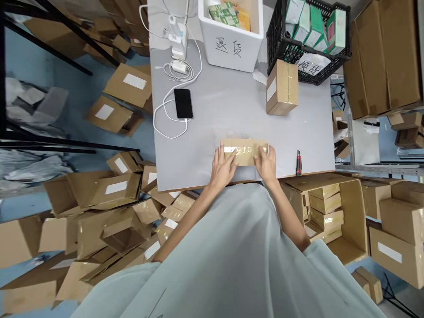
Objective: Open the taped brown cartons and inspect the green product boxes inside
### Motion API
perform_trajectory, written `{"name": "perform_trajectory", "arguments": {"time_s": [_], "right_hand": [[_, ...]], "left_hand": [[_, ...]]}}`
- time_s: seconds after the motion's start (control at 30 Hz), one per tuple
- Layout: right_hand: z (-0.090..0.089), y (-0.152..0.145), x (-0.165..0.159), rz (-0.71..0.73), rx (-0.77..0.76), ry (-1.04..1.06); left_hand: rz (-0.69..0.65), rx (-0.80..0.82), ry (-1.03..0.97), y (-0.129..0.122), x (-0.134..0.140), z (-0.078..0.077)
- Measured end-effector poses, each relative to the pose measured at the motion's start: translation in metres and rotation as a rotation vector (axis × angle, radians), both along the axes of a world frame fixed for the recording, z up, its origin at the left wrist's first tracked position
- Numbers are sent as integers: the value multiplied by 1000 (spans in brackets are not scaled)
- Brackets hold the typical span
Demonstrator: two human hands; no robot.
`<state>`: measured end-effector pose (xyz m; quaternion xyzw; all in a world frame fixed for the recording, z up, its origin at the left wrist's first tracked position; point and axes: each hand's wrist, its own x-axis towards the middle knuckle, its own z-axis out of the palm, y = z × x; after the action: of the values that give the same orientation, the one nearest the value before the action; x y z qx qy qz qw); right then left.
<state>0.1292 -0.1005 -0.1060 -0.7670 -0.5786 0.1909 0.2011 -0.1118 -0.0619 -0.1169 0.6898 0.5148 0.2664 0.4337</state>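
Observation:
A small cardboard box [244,159] with shiny clear tape along its top lies near the front edge of the grey table [225,106]. My left hand [222,167] rests on its left end, fingers spread over the top. On the right end lies my right hand [266,164], its fingers apart on the tape. Neither hand is wrapped around the box. To the right of my right hand is a red and black utility knife [298,163]. Farther back stands a taller taped cardboard box [282,88] with a white label on its side.
At the back are a white foam bin [231,48] and a black crate [309,62] with green-and-white boxes. A phone [183,104] with a white cable lies left, near a power strip [179,39]. A large open carton [353,216] holds several boxes. Opened boxes [119,190] crowd the left floor.

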Motion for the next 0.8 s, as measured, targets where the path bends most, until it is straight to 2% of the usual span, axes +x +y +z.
{"name": "perform_trajectory", "arguments": {"time_s": [0.1, 0.3, 0.47, 0.53, 0.63, 0.73, 0.8], "right_hand": [[0, 0, -14, 99, -43, -52], [1, 0, -15, 199, -105, -57], [-1, 12, -8, 314, -92, -29], [-2, 11, 9, 275, -73, -12], [-8, -2, 50, 90, -56, 83], [-20, -22, 83, -67, -173, 299], [-29, -32, 89, -37, -261, 471]], "left_hand": [[-63, 25, 29, 8, 6, 1], [-98, 75, 95, 14, 10, -5], [-28, 48, 139, 10, 9, -9], [72, 18, 134, 7, -1, -16], [264, -103, 74, 0, -23, -34], [382, -311, -24, -11, -37, -52], [413, -417, -92, -17, -35, -59]]}}
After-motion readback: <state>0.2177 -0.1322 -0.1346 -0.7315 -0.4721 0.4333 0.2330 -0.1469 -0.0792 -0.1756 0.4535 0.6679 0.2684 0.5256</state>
